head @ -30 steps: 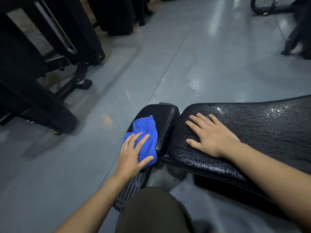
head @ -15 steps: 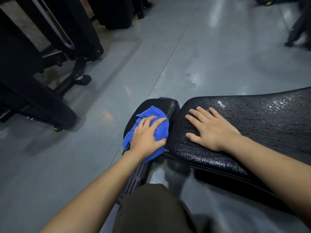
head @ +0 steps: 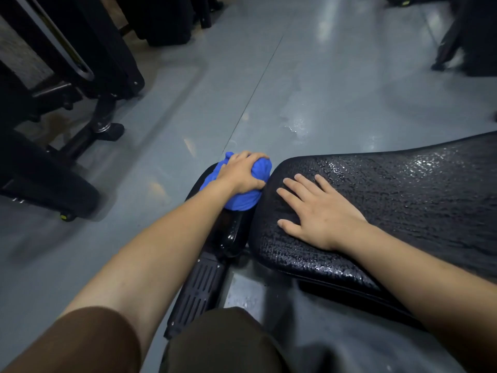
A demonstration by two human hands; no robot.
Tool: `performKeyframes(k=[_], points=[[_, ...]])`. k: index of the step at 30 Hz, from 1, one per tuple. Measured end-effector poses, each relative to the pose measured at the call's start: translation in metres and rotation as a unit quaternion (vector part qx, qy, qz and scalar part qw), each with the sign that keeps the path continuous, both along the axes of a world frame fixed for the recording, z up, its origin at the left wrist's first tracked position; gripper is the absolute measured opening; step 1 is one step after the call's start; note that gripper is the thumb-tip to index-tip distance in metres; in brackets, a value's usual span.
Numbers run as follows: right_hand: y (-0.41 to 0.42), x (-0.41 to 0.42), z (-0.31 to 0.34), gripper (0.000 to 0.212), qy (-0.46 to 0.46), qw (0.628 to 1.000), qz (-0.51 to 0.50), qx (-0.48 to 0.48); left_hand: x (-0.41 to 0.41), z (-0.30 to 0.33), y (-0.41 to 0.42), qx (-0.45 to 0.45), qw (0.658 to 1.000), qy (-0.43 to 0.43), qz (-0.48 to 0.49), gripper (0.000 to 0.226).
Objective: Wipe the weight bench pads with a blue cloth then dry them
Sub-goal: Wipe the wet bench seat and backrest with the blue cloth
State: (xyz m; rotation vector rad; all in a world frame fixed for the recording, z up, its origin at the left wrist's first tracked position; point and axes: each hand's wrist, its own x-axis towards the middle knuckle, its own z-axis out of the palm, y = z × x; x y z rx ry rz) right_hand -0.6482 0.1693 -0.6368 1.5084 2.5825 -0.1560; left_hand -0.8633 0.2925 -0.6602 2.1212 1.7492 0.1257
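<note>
The blue cloth [head: 243, 200] is bunched on the far end of the small black seat pad [head: 231, 232]. My left hand [head: 239, 173] grips the cloth, fingers curled over its far side, and covers most of the pad's top. To its right lies the large black back pad [head: 403, 197], cracked and glistening wet. My right hand [head: 317, 211] rests flat on the back pad's near left end with its fingers spread.
A black ribbed foot plate [head: 200, 289] of the bench frame runs below the seat pad toward my knee [head: 223, 343]. Dark gym machines [head: 67, 84] stand on the grey floor at left. A wet patch [head: 295, 127] shines on the floor beyond the bench.
My left hand has pushed the blue cloth along the seat pad from its near end to its far end, bunching it up. My right hand has stayed flat on the back pad.
</note>
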Motion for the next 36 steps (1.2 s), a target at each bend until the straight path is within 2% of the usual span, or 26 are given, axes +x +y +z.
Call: performKeyframes(k=[8, 14, 18, 23, 27, 32, 36], points=[[0.001, 0.000, -0.001, 0.095, 0.021, 1.000, -0.002, 0.005, 0.003, 0.004, 0.049, -0.054, 0.997, 0.047, 0.008, 0.067], [0.001, 0.000, -0.002, 0.093, 0.025, 1.000, -0.003, 0.004, -0.023, 0.010, 0.049, -0.076, 0.997, -0.013, 0.025, 0.064], [0.000, 0.000, 0.000, 0.091, 0.032, 0.999, -0.006, 0.002, -0.061, 0.005, 0.039, -0.071, 0.994, -0.023, 0.081, 0.096], [0.000, 0.000, 0.002, 0.091, 0.019, 1.000, -0.005, -0.003, -0.099, -0.006, 0.012, -0.075, 0.982, -0.061, 0.162, 0.103], [0.000, 0.000, 0.002, 0.093, 0.022, 1.000, -0.005, 0.000, -0.114, -0.014, -0.018, -0.072, 0.970, -0.081, 0.219, 0.085], [-0.001, -0.001, 0.003, 0.096, 0.005, 1.000, -0.004, -0.002, -0.111, -0.016, -0.066, -0.058, 0.955, -0.099, 0.275, 0.082], [-0.001, 0.000, 0.003, 0.098, 0.002, 1.000, -0.006, -0.003, -0.092, -0.018, -0.115, -0.009, 0.947, -0.113, 0.299, 0.078]])
